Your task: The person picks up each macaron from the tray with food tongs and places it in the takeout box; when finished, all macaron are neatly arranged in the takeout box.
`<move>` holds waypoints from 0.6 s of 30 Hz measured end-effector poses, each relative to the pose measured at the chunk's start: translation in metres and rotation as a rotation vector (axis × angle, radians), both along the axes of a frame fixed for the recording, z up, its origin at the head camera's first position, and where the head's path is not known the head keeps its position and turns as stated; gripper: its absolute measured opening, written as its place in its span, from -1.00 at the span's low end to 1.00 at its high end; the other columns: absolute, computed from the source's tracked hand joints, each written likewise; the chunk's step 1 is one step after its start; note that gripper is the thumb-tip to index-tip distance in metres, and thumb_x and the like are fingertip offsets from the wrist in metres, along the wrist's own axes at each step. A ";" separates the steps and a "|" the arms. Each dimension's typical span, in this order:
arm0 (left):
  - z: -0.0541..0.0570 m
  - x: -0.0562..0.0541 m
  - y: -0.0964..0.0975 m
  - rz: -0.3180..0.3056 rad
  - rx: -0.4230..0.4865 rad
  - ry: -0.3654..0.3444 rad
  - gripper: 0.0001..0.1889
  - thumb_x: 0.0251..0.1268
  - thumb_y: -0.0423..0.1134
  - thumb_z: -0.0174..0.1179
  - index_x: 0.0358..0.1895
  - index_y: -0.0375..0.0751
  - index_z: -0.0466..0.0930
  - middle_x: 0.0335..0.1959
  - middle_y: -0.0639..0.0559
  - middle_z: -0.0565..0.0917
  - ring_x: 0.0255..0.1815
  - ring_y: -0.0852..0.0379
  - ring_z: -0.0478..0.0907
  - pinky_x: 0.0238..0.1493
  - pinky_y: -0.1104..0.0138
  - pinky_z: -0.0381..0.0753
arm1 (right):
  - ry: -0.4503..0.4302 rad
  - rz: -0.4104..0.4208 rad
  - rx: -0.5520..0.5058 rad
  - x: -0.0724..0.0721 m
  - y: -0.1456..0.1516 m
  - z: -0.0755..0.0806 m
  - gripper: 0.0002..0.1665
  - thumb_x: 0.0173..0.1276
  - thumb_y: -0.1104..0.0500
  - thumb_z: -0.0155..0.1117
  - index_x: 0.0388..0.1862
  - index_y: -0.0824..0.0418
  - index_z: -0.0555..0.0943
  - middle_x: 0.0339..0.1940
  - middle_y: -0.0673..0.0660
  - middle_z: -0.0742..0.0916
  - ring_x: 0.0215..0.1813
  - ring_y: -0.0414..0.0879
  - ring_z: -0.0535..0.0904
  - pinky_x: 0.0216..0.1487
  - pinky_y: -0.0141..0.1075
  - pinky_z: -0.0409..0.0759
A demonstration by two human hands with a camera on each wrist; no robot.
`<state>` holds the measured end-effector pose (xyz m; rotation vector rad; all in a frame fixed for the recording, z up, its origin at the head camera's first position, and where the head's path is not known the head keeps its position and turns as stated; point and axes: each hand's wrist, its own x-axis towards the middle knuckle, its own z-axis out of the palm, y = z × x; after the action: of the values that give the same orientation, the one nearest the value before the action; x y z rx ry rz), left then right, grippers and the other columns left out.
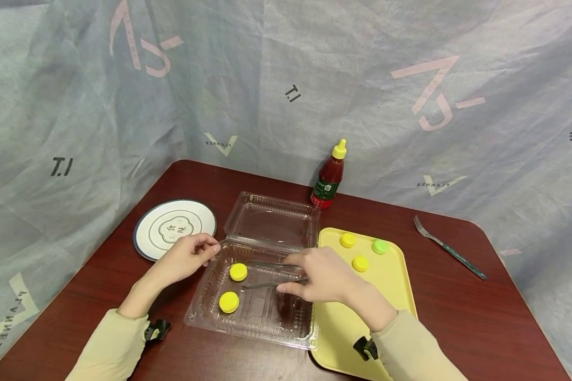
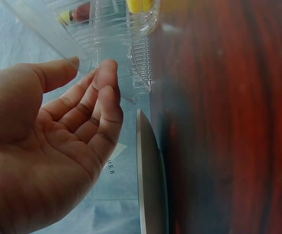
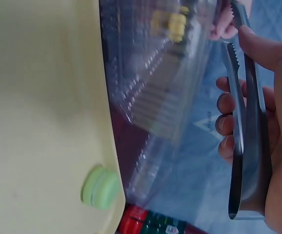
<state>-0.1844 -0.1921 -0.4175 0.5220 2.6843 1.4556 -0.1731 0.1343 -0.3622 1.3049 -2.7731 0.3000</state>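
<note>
My right hand holds metal tongs with serrated tips, fingers on one arm and thumb on the other. The tips stand apart, with nothing between them, over a clear plastic container whose lid is folded back. Two yellow macarons lie in its left part, one farther back and one nearer, both left of the tongs. Beside the container's back left corner is my left hand, fingers loosely bent and holding nothing. Whether its fingertips touch the rim, I cannot tell.
On the right, a yellow tray carries two yellow macarons and a green one. A white plate lies at the left. Behind stands a red sauce bottle. A fork lies far right.
</note>
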 end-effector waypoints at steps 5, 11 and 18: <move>0.000 0.000 0.000 0.002 -0.003 0.000 -0.86 0.47 -0.32 0.16 -0.15 -0.35 0.62 -0.49 0.04 0.59 -0.47 0.01 0.58 -0.35 0.34 0.57 | 0.014 -0.051 -0.022 -0.002 0.015 0.012 -0.40 0.25 -0.31 0.36 0.00 0.12 0.72 -0.32 -0.05 0.76 -0.43 -0.30 0.55 -0.31 -0.26 0.60; 0.001 0.000 0.000 0.003 -0.009 0.001 -0.86 0.47 -0.31 0.17 -0.15 -0.34 0.62 -0.49 0.04 0.59 -0.46 0.00 0.58 -0.35 0.34 0.57 | 0.046 -0.113 -0.044 -0.007 0.036 0.023 -0.47 0.23 -0.33 0.38 -0.09 0.05 0.70 -0.45 -0.14 0.65 -0.49 -0.34 0.41 -0.46 -0.35 0.44; 0.002 0.001 0.000 -0.002 -0.008 0.007 -0.87 0.47 -0.32 0.16 -0.15 -0.34 0.62 -0.49 0.05 0.59 -0.47 0.00 0.58 -0.36 0.34 0.57 | 0.081 -0.142 -0.085 -0.011 0.062 0.025 -0.61 0.20 -0.25 0.45 -0.42 -0.06 0.51 -0.68 -0.22 0.30 -0.60 -0.36 0.16 -0.57 -0.38 0.18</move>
<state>-0.1838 -0.1920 -0.4158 0.5293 2.6929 1.4452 -0.1839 0.1959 -0.3374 1.0712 -2.7348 0.3440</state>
